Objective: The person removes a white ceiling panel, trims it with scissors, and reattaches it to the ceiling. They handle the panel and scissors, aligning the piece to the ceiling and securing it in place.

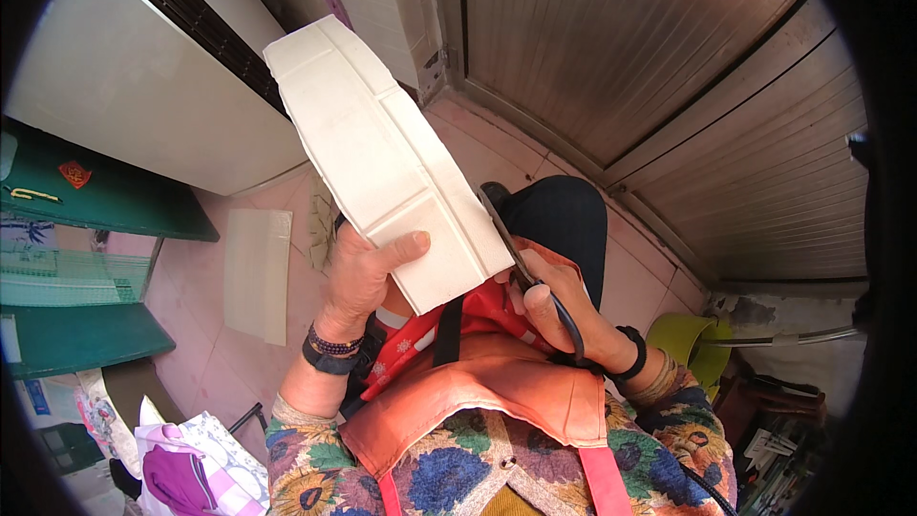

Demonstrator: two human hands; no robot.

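Note:
A long white panel [373, 148] with an embossed brick pattern, seemingly foam, slants up and away to the left in front of me. My left hand [358, 272] grips its near left edge, with the thumb on top and the fingers hidden beneath. On the panel's right side my right hand [564, 311] is closed around the dark handles of a pair of scissors [569, 325]. Their blades lie along the panel's right edge near its lower corner; how far apart they are, I cannot tell. Below the panel is my orange-red apron [478, 373].
A flat pale board [256, 277] lies on the pink tiled floor [191, 334] at left. Beside it stand green shelves [115, 193] and a large white appliance-like panel [143, 67]. Ribbed metal doors [611, 48] close off the right. A yellow-green tub [683, 339] sits at right, folded cloth [196, 463] at lower left.

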